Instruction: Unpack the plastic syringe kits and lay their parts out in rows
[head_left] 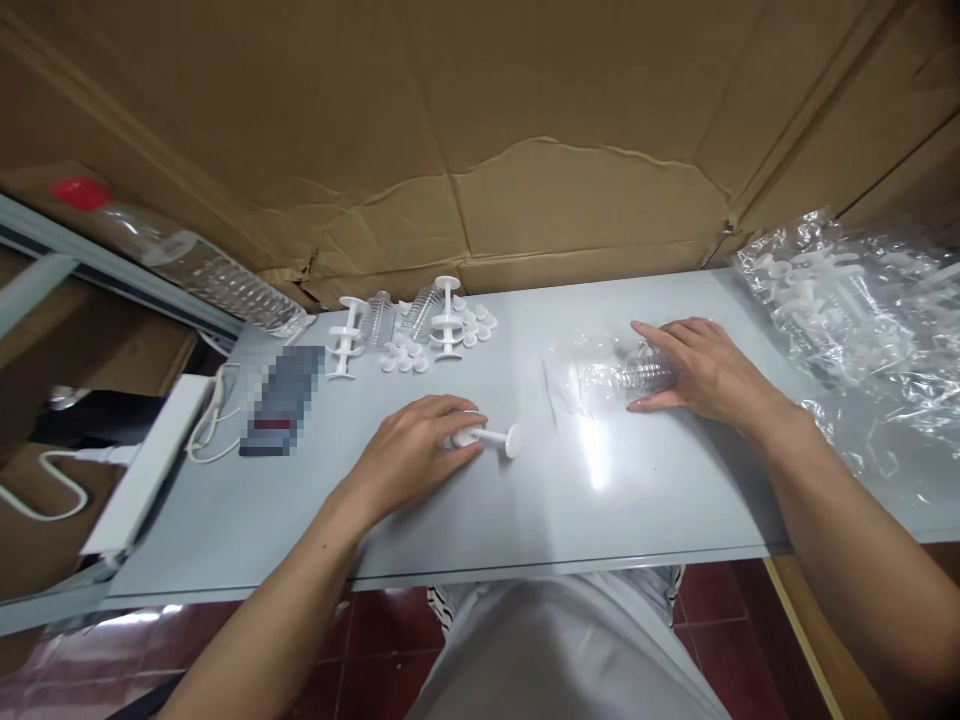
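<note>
My left hand (412, 440) is closed round one end of a white plastic plunger (496, 438). Its rod and round end disc stick out to the right, low over the grey table. To the right, the fingers of my right hand (701, 372) grip a clear ribbed plastic tube (643, 376), whose right end is hidden by the hand. A thin clear plastic bag (574, 375) lies round or beside the tube; I cannot tell which. Behind my left hand stand two white flanged plungers (345, 338), clear ribbed tubes (379, 320) and several small white round pieces (405, 355).
Large clear bags of white plastic parts (832, 310) cover the table's right end. At the left lie a blurred-out dark object (283, 400), a white power strip (150, 465) with cables, and a red-capped bottle (202, 265). Cardboard (585, 210) walls the back edge.
</note>
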